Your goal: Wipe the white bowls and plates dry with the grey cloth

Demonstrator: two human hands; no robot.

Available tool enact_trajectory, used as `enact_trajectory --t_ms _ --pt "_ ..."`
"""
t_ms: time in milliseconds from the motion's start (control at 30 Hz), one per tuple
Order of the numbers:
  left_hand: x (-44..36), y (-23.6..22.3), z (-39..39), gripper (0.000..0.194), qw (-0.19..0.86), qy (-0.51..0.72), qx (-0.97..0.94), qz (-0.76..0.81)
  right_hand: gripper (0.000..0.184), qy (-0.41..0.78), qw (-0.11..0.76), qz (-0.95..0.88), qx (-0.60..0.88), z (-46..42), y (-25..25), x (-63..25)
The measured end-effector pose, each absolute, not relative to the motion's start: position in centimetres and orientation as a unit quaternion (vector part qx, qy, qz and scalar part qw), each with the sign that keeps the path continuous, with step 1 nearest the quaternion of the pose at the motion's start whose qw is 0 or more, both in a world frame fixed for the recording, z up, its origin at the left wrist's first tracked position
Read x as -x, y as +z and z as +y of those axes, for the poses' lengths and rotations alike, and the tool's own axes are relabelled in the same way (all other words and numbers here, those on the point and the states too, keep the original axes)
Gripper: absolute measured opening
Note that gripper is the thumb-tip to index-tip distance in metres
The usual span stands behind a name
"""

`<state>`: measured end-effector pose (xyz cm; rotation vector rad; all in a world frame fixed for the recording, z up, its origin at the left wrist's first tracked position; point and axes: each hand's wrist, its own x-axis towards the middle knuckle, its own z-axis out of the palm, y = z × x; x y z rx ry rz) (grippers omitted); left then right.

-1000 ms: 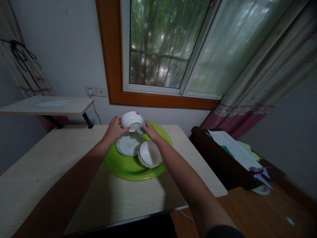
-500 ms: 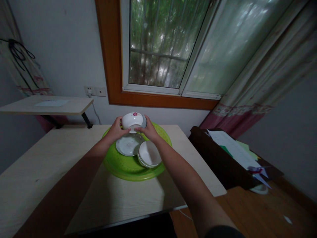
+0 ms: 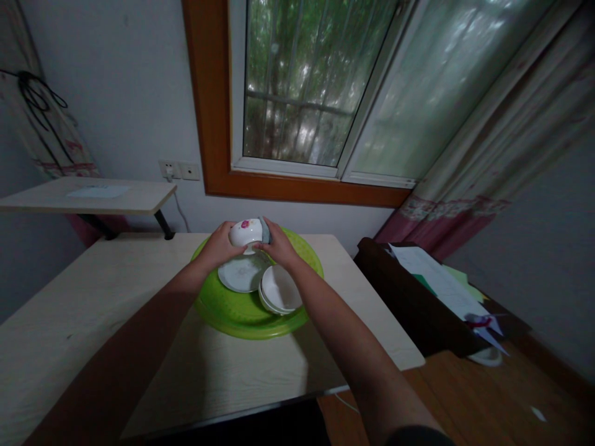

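Note:
A white bowl [image 3: 245,232] with a pink flower on its side is held tilted above the far part of a green basin [image 3: 227,316]. My left hand [image 3: 219,244] grips the bowl by its left side, thumb near the foot. In my right hand [image 3: 277,243], a grey cloth [image 3: 266,230] is pressed against the bowl's right side; its full shape is hidden by the fingers. Below the hands, a white plate [image 3: 239,275] lies in the basin. Stacked white bowls [image 3: 282,288] sit to the plate's right, near my right forearm.
The basin rests on a pale wooden table [image 3: 153,291]. A raised shelf [image 3: 83,195] stands at the left, with a wall socket [image 3: 179,170] behind. A window [image 3: 302,93] is straight ahead. Papers [image 3: 432,272] lie on a dark brown piece of furniture at the right.
The held bowl has turned and lowered slightly, so its flower now sits further left. The cloth hand has shifted a little with it. Plate and stacked bowls have stayed put.

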<state>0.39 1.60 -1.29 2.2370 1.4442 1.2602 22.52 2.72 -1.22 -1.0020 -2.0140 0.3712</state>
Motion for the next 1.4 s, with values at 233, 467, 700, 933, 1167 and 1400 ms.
enact_trajectory --t_ms 233,467,700,933,1167,1400 --pt "-0.4 -1.0 1.4 0.055 0.083 0.406 -0.753 0.512 0.077 0.05 0.365 -0.86 0.352 1.2 -0.9 -21.6" --pt "-0.6 -0.7 1.2 0.052 0.079 0.392 -0.752 0.523 0.076 -0.019 0.324 -0.889 0.324 -0.2 -0.1 -20.1" --pt "-0.6 -0.1 0.7 0.054 0.077 0.401 -0.744 0.529 0.061 0.142 0.406 -0.79 0.437 1.6 -1.0 -21.4" --pt "-0.5 -0.3 0.8 0.055 0.093 0.402 -0.743 0.526 0.064 0.224 0.441 -0.749 0.441 2.1 -2.1 -21.4" --pt "-0.7 -0.3 0.8 0.057 0.089 0.401 -0.741 0.531 0.075 0.198 0.524 -0.676 0.479 3.3 -2.5 -21.6" --pt "-0.7 -0.3 0.8 0.058 0.09 0.408 -0.739 0.529 0.035 0.105 0.516 -0.711 0.466 3.6 -2.3 -22.1"
